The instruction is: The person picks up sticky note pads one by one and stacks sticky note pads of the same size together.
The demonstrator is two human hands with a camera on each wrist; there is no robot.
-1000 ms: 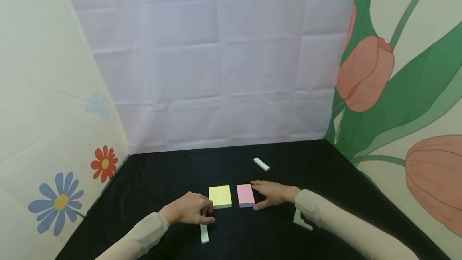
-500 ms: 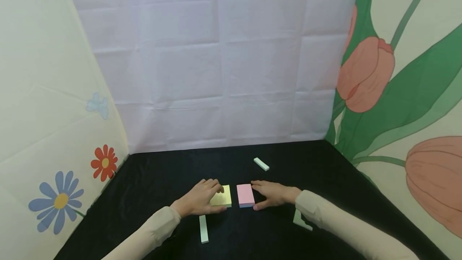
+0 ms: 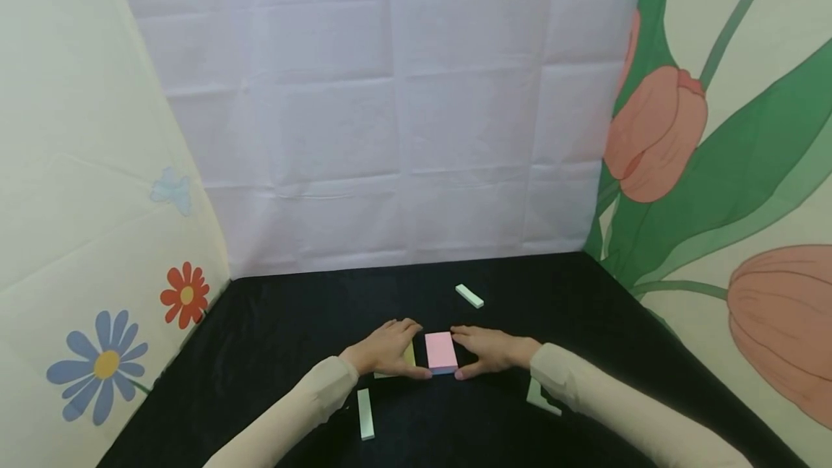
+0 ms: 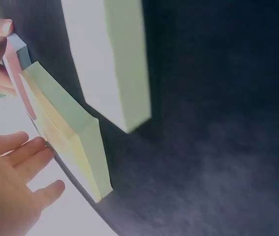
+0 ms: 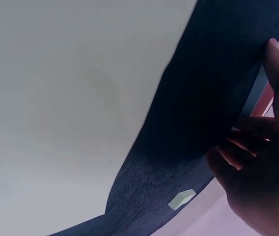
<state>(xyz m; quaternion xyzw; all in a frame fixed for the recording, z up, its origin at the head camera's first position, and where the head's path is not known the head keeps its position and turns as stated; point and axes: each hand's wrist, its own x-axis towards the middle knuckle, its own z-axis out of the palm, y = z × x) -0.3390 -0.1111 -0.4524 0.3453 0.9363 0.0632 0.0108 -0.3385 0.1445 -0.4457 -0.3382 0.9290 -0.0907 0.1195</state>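
Note:
My left hand (image 3: 395,349) lies flat over a yellow sticky-note pad (image 3: 409,354) and hides most of it. In the left wrist view its fingers (image 4: 24,157) are straight beside the yellow pad (image 4: 66,137). The yellow pad sits pushed up against a pink pad (image 3: 440,350). My right hand (image 3: 486,351) grips the pink pad's right side, with the index finger at the far corner and the thumb at the near corner. The right wrist view shows curled fingers (image 5: 257,128) against the pink pad (image 5: 265,101).
Three pale green strips lie on the black cloth (image 3: 292,323): one behind the pads (image 3: 469,295), one near my left forearm (image 3: 365,414), one partly under my right sleeve (image 3: 539,396). Cloth walls with flower prints close in the left, back and right.
My left hand moved right from the green strip onto the yellow pad and slid it against the pink pad. My right hand has stayed on the pink pad.

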